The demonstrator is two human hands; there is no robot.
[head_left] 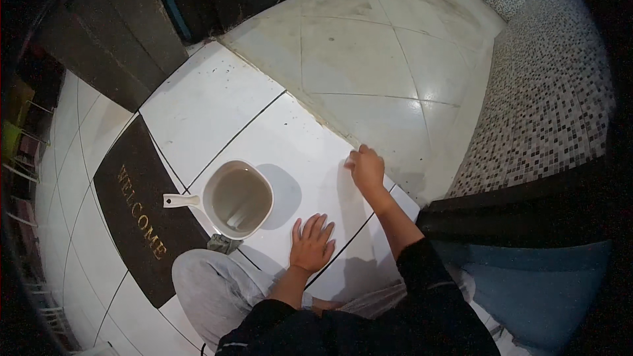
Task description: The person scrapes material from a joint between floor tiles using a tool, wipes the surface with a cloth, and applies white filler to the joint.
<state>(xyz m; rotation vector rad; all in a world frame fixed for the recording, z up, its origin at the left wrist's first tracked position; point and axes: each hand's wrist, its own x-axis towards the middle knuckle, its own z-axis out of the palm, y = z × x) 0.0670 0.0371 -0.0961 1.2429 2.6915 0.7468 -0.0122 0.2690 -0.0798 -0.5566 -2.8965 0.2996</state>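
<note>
My left hand (312, 244) rests palm down on the white floor tile (244, 133), fingers spread, holding nothing. Farther right, my right hand (367, 170) is curled closed at the edge where the white tile meets the duller grey-white floor. Whatever its fingers pinch, if anything, is hidden, and the fingertips are slightly blurred. To the left of my left hand stands a white water dipper (237, 199) with cloudy greyish water in it, its handle pointing left over the mat. A crumpled dark grey-green cloth (224, 244) lies against the dipper's near side, beside my knee.
A dark brown doormat (125, 184) with gold lettering lies at the left. Dark wooden doors (119, 33) stand at the back left. The duller tiled floor (356, 53) stretches beyond the edge. A mosaic-tiled wall (541, 92) rises at the right, above blue fabric (534, 283).
</note>
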